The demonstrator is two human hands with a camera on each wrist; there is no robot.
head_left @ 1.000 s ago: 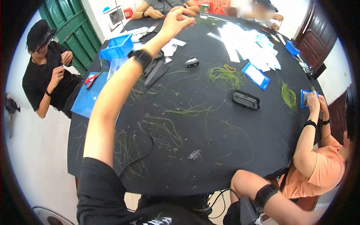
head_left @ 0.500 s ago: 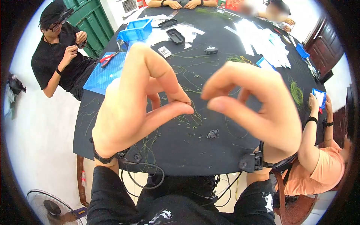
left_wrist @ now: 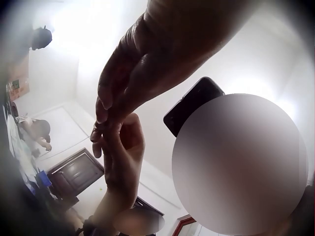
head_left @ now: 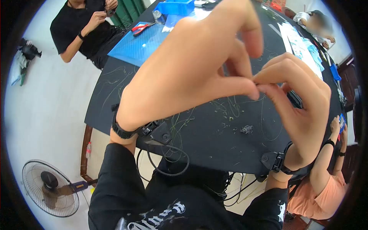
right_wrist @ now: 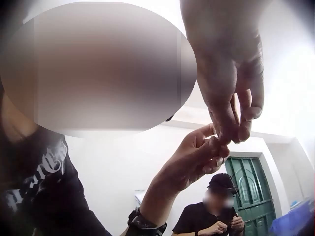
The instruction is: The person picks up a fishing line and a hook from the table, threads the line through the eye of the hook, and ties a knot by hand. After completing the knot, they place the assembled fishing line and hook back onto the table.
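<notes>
Both of my hands are raised over the near part of the black table, fingertips meeting at chest height or above. My left hand, its back toward the head camera, brings its thumb tip against the right fingertips. Thumb and index of my right hand pinch together at that same spot. A thin line runs out from the fingertips in the left wrist view; its end inside the pinch is hidden. Below the hands lie loose greenish lines and a small grey clump.
Red-handled pliers lie on a blue mat beside a blue bin. White paper strips cover the far right. People sit at left and right. A fan stands at lower left.
The left hand has come back from far across the table and the right has risen from the near edge. A gap between their fingertips has closed. The head view has swung left and downward.
</notes>
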